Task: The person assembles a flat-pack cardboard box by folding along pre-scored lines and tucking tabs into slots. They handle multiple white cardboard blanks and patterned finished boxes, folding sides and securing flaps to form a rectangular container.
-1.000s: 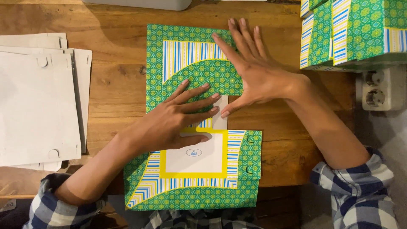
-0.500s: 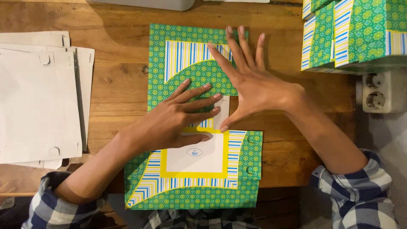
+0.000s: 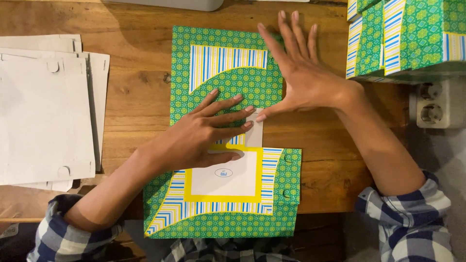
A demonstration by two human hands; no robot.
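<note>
A flat printed cardboard box blank [image 3: 228, 82], green patterned with blue, yellow and white stripes and a white label panel framed in yellow, lies on the wooden table [image 3: 136, 97]. My left hand [image 3: 204, 131] presses flat on its middle, fingers spread and pointing right. My right hand [image 3: 301, 73] lies flat along the blank's upper right edge, fingers pointing up and thumb reaching toward the left hand's fingertips. A small white flap [image 3: 255, 133] shows between the two hands. Neither hand grips anything.
A stack of white flat cardboard blanks [image 3: 46, 116] lies at the left. Folded green patterned boxes [image 3: 412, 36] are piled at the top right, with a white power socket [image 3: 434, 109] below them. The blank's lower end hangs over the table's near edge.
My right hand has slid up and slightly right along the blank's edge. My left hand stays pressed in the same place.
</note>
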